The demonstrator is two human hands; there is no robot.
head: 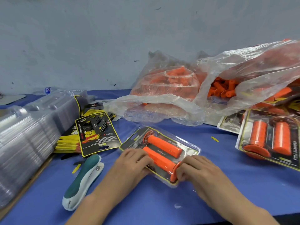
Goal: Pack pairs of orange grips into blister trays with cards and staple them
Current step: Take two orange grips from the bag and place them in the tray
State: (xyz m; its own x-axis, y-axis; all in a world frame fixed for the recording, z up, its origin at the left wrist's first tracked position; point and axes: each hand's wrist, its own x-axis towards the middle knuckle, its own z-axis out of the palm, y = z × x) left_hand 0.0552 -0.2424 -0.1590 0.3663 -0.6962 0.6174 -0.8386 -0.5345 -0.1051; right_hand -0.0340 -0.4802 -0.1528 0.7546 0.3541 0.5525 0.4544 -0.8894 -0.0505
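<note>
In the lower centre of the frame a clear plastic blister tray (159, 154) with a black-and-yellow printed card inside lay flat on the blue table covering (211, 184). Two orange ribbed rubber grips lay in it side by side, tilted diagonally: the far grip (164, 146) and the near grip (161, 160). The left hand (131, 163) pressed down on the tray's left near edge with fingers curled over it, and the right hand (193, 168) pinched the tray's near right corner beside the near grip's flange; the hands were apart, each clamped on the tray.

Just left of the left forearm lay a teal-and-white stapler (84, 181), untouched. Above it, at centre left, sat a fanned pile of black-and-yellow cards (95, 135), and along the left edge a blurred stack of clear empty trays (24, 137). In the upper right, crumpled transparent plastic bags (211, 88) held loose orange grips. At the right edge rested a finished pack (269, 140) with two orange grips. A clear water bottle (47, 90) lay at far left near the wall.
</note>
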